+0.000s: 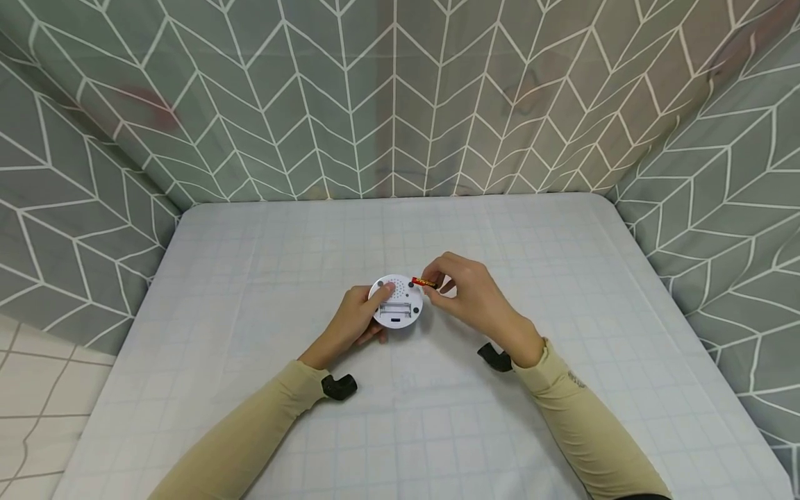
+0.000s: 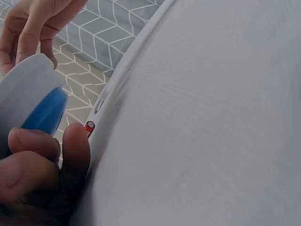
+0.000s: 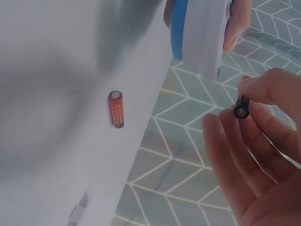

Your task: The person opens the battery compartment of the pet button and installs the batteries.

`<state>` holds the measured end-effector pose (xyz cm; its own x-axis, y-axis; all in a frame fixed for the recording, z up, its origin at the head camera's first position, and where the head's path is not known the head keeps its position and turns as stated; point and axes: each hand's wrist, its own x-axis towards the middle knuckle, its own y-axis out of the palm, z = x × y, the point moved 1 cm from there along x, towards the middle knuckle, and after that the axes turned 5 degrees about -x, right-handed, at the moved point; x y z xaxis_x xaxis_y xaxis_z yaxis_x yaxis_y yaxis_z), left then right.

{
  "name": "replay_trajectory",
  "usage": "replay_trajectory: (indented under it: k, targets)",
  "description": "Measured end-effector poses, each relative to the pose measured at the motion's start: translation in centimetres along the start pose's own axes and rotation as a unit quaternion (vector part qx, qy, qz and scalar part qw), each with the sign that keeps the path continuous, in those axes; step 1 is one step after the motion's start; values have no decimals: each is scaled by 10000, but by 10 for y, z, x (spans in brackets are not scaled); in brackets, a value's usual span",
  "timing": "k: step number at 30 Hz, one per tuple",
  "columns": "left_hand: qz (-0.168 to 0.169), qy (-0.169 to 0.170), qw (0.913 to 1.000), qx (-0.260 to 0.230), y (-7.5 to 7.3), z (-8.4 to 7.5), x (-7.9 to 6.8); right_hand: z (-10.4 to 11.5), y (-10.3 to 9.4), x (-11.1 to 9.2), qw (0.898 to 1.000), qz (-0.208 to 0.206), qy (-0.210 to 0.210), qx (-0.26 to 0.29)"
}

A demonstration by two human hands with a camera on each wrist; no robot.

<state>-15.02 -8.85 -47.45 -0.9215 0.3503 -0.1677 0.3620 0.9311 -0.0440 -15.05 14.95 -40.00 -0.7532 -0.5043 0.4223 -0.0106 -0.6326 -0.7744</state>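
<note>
The person's left hand [image 1: 353,321] grips a round white device [image 1: 397,303] by its edge, tilting it off the desk [image 1: 250,278] so that its underside, with an open rectangular battery bay, faces up toward the head camera. The right hand [image 1: 467,295] pinches a red battery [image 1: 423,282] between thumb and fingertips, its end just at the device's upper right rim, apparently lined up with the bay. The right wrist view shows a second red battery [image 3: 116,108] lying loose on the desk. There the device's face looks blue-trimmed, though the blur makes that uncertain. The hands are close together, meeting at the device near mid-desk.
</note>
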Motion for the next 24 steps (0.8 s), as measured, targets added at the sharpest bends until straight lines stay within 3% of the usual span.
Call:
replay_trajectory:
  k: [17,24]
  targets:
    - [18,75,10000,18,-1,0,0,16,9,-1,9982,234,-529,147]
    - [32,87,10000,-21,0,-2,-1,19,13,-2,9973,427,-568,176]
